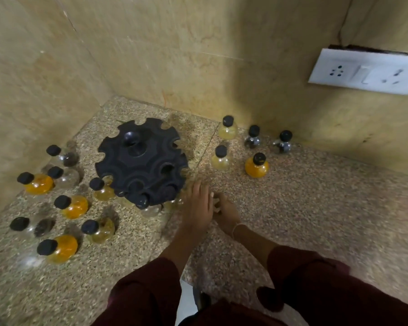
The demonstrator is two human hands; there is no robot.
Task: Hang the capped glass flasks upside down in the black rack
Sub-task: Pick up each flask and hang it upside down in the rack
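The round black rack (pixel 141 161) with notched slots stands on the speckled stone counter (pixel 316 208) near the corner. Several capped glass flasks stand upright to its left, some with orange liquid (pixel 39 183), some pale yellow (pixel 99 228), some with dark contents (pixel 65 157). Several more stand to the right (pixel 256 165). Two flasks (pixel 151 209) sit tucked at the rack's front edge; how they hang is unclear. My left hand (pixel 197 208) lies flat by the rack's front right, fingers stretched out, holding nothing. My right hand (pixel 225 214) presses against it, fingers curled and partly hidden.
Beige stone walls close the corner at the left and back. A white socket-and-switch plate (pixel 365 71) is on the right wall. Dark red sleeves (pixel 316 278) fill the lower frame. A seam (pixel 205 151) in the counter runs between the rack and the right flasks.
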